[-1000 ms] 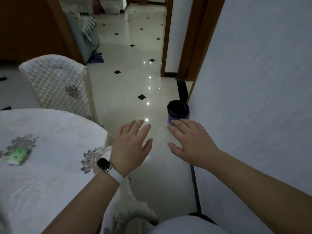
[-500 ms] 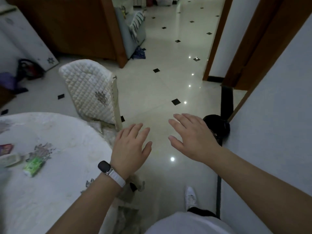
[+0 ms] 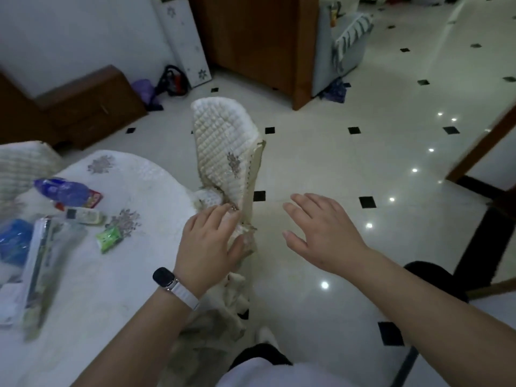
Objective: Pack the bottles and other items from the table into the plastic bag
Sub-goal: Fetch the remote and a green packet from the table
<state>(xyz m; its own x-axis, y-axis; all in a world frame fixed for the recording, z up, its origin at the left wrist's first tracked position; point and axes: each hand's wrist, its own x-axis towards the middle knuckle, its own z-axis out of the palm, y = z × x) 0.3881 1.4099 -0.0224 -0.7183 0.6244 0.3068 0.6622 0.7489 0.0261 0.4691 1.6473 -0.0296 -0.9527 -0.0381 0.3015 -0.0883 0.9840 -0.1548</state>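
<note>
left hand (image 3: 208,247) empty | right hand (image 3: 321,233) empty | bottle (image 3: 62,191) on table (image 3: 111,275)

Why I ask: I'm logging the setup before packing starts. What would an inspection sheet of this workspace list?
Surface: round table under a white cloth, blurred toward the left.
Job's things: blue bottle lying down, partly over a red packet; small bottle; green packet; long clear-wrapped pack.
Clutter: blurred blue thing at the left edge, unidentified.
Grips: left hand and right hand open, holding nothing.
Cables: nothing seen.
Surroundings: quilted chair, tiled floor, wooden cabinet.
</note>
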